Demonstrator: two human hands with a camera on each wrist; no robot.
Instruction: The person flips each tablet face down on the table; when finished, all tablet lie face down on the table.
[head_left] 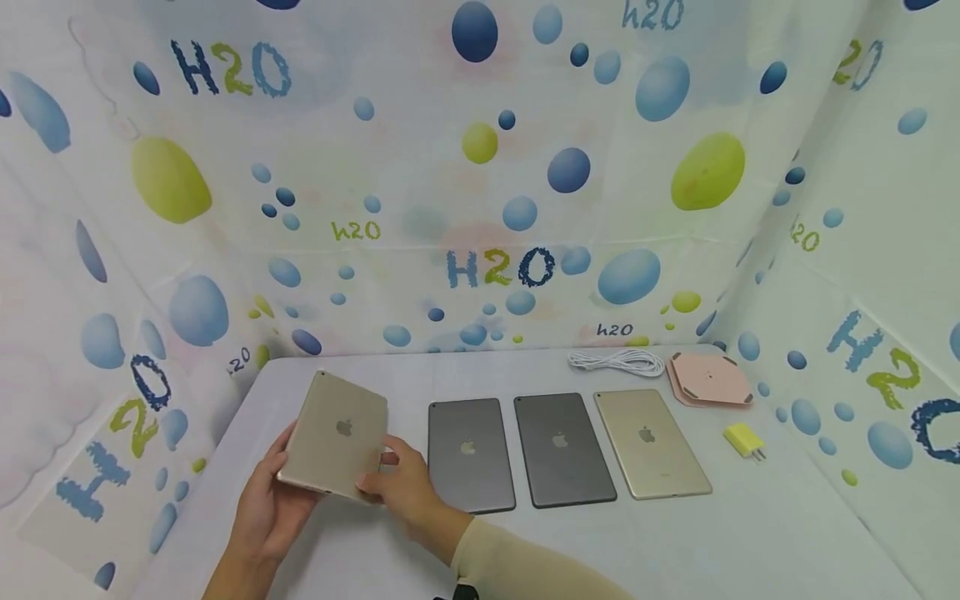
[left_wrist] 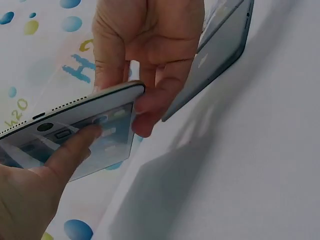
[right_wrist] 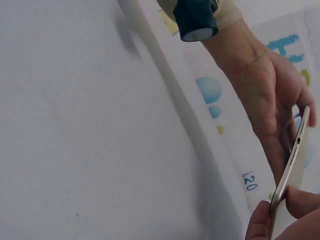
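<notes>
A gold tablet [head_left: 330,442] is held tilted above the white table, its back with the apple mark facing the head camera. My left hand [head_left: 262,504] grips its left side; in the left wrist view, a digit lies across the glass front [left_wrist: 115,135] near the round home button [left_wrist: 45,127]. My right hand [head_left: 412,492] pinches the lower right corner between thumb and fingers. The right wrist view shows the tablet [right_wrist: 292,155] edge-on, with both hands on it. Just right of my right hand lies a grey tablet [head_left: 468,479], back up.
Further right lie a dark grey tablet [head_left: 573,471] and another gold tablet [head_left: 663,458], both back up. Behind them are a coiled white cable [head_left: 618,362] and a pink plate-like piece with dark corners [head_left: 708,379]. A yellow plug adapter [head_left: 742,439] sits near the right edge. Patterned cloth walls [head_left: 420,167] surround the table.
</notes>
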